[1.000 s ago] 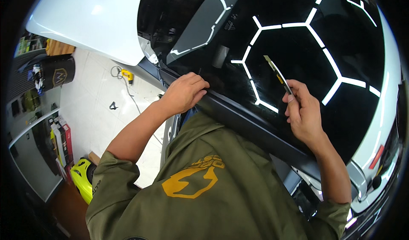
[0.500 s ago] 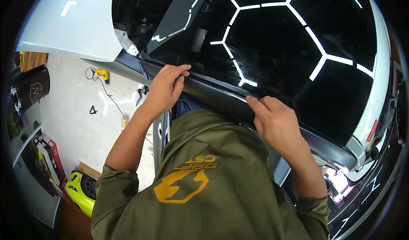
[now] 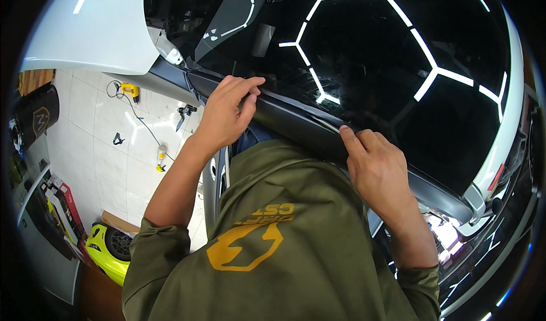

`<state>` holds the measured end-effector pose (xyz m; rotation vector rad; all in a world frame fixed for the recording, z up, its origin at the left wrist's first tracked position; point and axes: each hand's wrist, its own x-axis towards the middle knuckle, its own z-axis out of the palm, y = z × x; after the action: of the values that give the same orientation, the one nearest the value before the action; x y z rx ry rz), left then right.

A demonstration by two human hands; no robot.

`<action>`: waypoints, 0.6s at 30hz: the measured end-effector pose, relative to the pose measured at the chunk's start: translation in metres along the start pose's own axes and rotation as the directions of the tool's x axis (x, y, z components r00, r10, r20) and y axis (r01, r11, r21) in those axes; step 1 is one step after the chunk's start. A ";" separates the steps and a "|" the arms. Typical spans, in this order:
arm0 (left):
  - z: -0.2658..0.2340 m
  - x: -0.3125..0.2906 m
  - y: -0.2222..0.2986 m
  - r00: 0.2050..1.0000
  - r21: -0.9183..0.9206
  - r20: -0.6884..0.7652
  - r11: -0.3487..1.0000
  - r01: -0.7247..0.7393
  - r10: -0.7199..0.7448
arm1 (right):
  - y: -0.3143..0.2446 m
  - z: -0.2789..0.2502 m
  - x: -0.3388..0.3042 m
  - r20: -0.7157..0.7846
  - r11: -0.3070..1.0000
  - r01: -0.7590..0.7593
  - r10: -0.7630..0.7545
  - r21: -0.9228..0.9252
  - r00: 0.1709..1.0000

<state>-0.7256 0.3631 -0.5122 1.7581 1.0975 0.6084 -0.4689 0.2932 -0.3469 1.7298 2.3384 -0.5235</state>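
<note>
A long matte dark trim panel runs along the edge of a car's glossy black glass panel, just in front of my body. A thin, dark strip edge with a pale glint lies along the seam between them. My left hand rests across this seam, its fingers stretched toward the glass and its thumb apart. Farther right, my right hand is closed at the strip edge, thumb uppermost and fingers curled. The right fingertips are partly hidden.
A white car panel fills the upper left. On the tiled floor lie a yellow heat gun with a cord, a yellow-and-white tool and small dark pieces. A lime-green car model and boxes stand lower left.
My right hand has shifted slightly right along the seam, its thumb still at the strip edge. My left hand has stayed near the same place, fingers reaching a little farther over the glass.
</note>
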 end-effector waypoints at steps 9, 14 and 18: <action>-0.001 -0.001 -0.003 0.999 0.028 -0.008 0.998 -0.048 0.048 | -0.002 0.012 0.005 -0.066 0.999 0.008 -0.005 0.048 0.998; 0.011 0.002 0.006 0.959 0.226 -0.040 0.938 -0.264 0.280 | 0.008 0.011 0.004 -0.148 0.979 -0.072 0.101 0.189 0.984; 0.012 0.006 0.012 0.955 0.217 0.026 0.931 -0.292 0.294 | 0.023 0.017 0.004 -0.223 0.927 -0.134 0.222 0.350 0.949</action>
<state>-0.7081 0.3609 -0.5069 2.1369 0.9404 0.6948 -0.4490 0.2956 -0.3678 2.2665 2.3266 -0.7325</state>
